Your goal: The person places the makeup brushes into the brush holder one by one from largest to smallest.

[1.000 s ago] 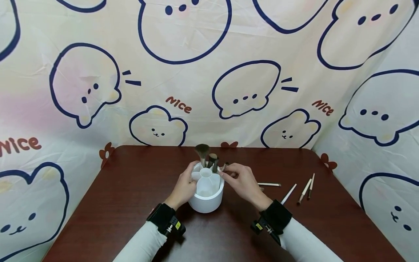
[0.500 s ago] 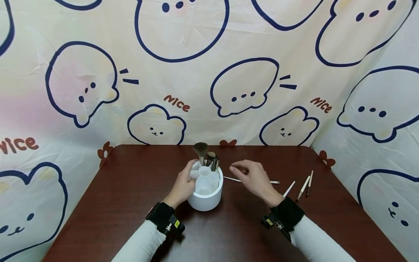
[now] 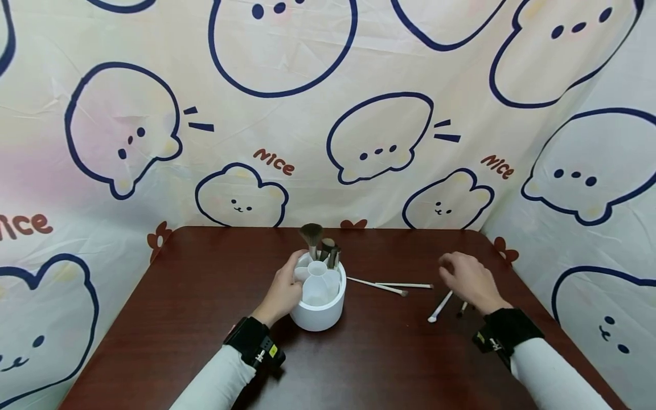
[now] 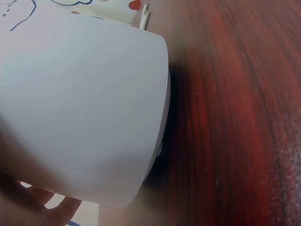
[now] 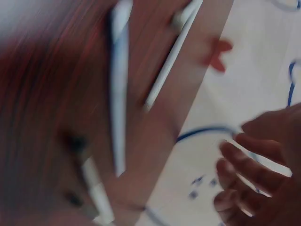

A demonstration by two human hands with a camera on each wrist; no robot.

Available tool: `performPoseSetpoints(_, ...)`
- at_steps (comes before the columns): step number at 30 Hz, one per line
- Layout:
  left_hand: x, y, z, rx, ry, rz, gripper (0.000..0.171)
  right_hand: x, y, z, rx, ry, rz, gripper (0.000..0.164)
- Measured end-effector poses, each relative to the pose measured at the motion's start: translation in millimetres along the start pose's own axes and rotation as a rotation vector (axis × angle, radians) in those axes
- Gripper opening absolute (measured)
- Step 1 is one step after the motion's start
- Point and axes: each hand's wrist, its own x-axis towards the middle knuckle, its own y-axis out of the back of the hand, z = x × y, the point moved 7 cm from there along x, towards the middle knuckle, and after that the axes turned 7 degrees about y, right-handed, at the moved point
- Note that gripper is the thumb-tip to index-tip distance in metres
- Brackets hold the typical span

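My left hand (image 3: 283, 293) grips the left side of a white round brush holder (image 3: 318, 316) with petal-shaped compartments. Several makeup brushes stand in its back part, among them a large fluffy brush (image 3: 311, 233). In the left wrist view the holder's smooth wall (image 4: 84, 103) fills much of the picture, with fingers (image 4: 42, 207) at its lower edge. My right hand (image 3: 470, 279) hovers over loose brushes on the right, its fingers loosely bent around nothing. It partly hides them. A white brush (image 3: 441, 307) lies just left of it. The right wrist view shows that hand (image 5: 258, 174) apart from the blurred brushes.
Two thin white brushes, one longer-looking (image 3: 379, 286) and one lying flatter (image 3: 407, 285), lie between the holder and my right hand. The dark brown table (image 3: 205, 285) meets a patterned cloth backdrop (image 3: 307, 131) along its far edge.
My right hand has let go of a small brush at the holder and moved away to the right, over the loose brushes. My left hand keeps its hold.
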Motion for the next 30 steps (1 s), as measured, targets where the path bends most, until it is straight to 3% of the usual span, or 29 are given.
performPoseSetpoints(5, 0.3, 1.9, -0.6, 0.002, -0.005, 0.007, 0.069, -13, -14, 42, -0.024, -0.047, -0.175, 0.025)
performPoseSetpoints(11, 0.4, 1.5, -0.5, 0.011, -0.012, 0.01, 0.07, -25, -25, 65, -0.069, -0.053, -0.235, 0.021)
performPoseSetpoints(19, 0.5, 1.0, -0.1, 0.011, -0.013, 0.017, 0.071, -28, -33, 70, -0.034, -0.042, -0.218, 0.014)
performPoseSetpoints(30, -2.2, -0.5, -0.6, 0.014, -0.007, 0.018, 0.072, -23, -44, 59, -0.109, 0.05, -0.235, 0.022)
